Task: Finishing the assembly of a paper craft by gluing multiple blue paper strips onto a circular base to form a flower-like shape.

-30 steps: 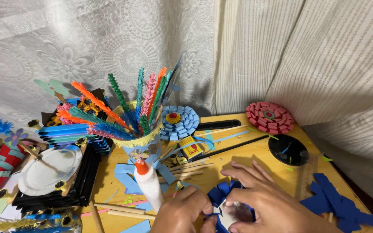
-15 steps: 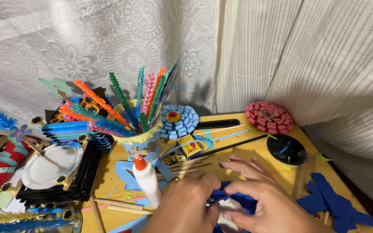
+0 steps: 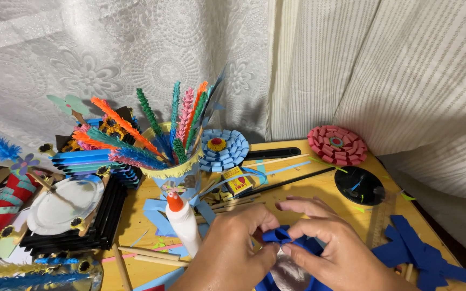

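Note:
My left hand (image 3: 227,253) and my right hand (image 3: 333,245) meet low in the view, over the yellow table (image 3: 303,186). Both pinch a folded strip of blue paper (image 3: 276,235) between thumbs and fingertips. Under the strip lies a round silvery disc (image 3: 288,274) ringed with more blue folded paper. A white glue bottle (image 3: 183,226) with an orange cap stands upright just left of my left hand.
A cup (image 3: 173,172) full of coloured paper sticks stands behind the glue. A blue paper flower (image 3: 223,150), a red paper flower (image 3: 336,144), a black disc (image 3: 359,185), a small yellow box (image 3: 237,181), blue paper cut-outs (image 3: 419,256) and wooden sticks (image 3: 149,253) lie around. Black trays (image 3: 90,221) sit left.
My hands have come closer together and lifted a fold of the blue strip above the disc. The view has shifted slightly down and left.

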